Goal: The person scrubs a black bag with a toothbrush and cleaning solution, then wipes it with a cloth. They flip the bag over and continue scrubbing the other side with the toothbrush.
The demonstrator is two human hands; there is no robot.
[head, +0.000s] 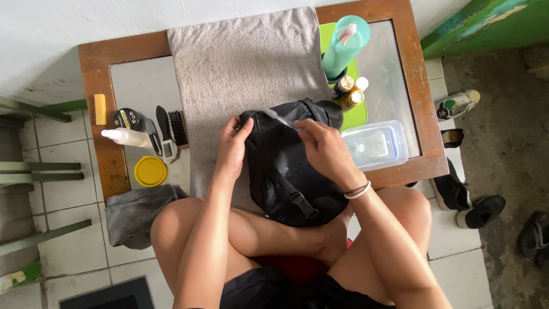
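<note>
We look straight down on a low worktop with a wooden frame and a pale grey top, a grey towel spread across its middle. On the towel's near end lies a black bag with straps and a buckle, its lower part hanging over the worktop's near edge above the person's crossed legs.

Our left hand is pressed against the bag's left side, fingers curled around its edge and gripping it. Our right hand rests on the bag's upper right part, its fingers pinched on the handle of a small brush whose pale head lies on the fabric near the bag's top. The motion blur there keeps us from telling the brush's exact shape.

Left of the towel sit a white spray bottle, a black round tin, a dark bristle brush, a yellow round lid and a yellow block. A folded grey cloth lies on the tiled floor at the worktop's near left corner. Right of the bag stand a teal bottle and two small bottles on a green tray, with a clear plastic box just beside them. Shoes lie on the floor to the right.
</note>
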